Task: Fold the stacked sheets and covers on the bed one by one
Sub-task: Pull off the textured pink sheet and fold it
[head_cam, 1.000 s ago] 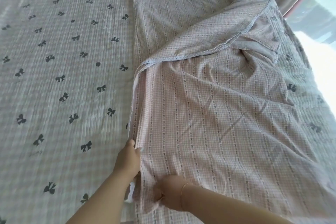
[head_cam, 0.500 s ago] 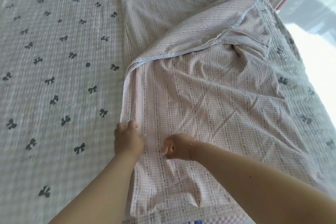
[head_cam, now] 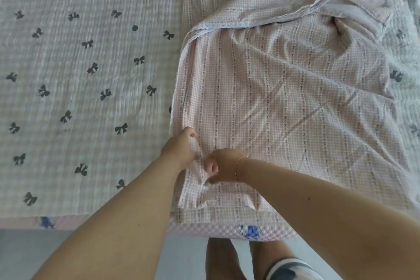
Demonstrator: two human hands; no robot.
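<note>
- the pink checked sheet (head_cam: 284, 102) lies over the right half of the bed, from 6 o'clock up to 1 o'clock, on a bow-print cover (head_cam: 79, 75) that fills the left half.
- it looks thin, light and limp; it probably creases readily and slides easily over the cover beneath.
- a flap with a lace-trimmed edge (head_cam: 227, 26) is already turned over toward 12 o'clock.
- the long left edge near 6 o'clock seems the best place to take hold, pinching both layers together.
- the left hand (head_cam: 179, 146) has its fingers curled round that edge, gripping the cloth.
- the right hand (head_cam: 221, 166), just beside it, pinches a small ridge of the sheet between curled fingers and thumb.
</note>
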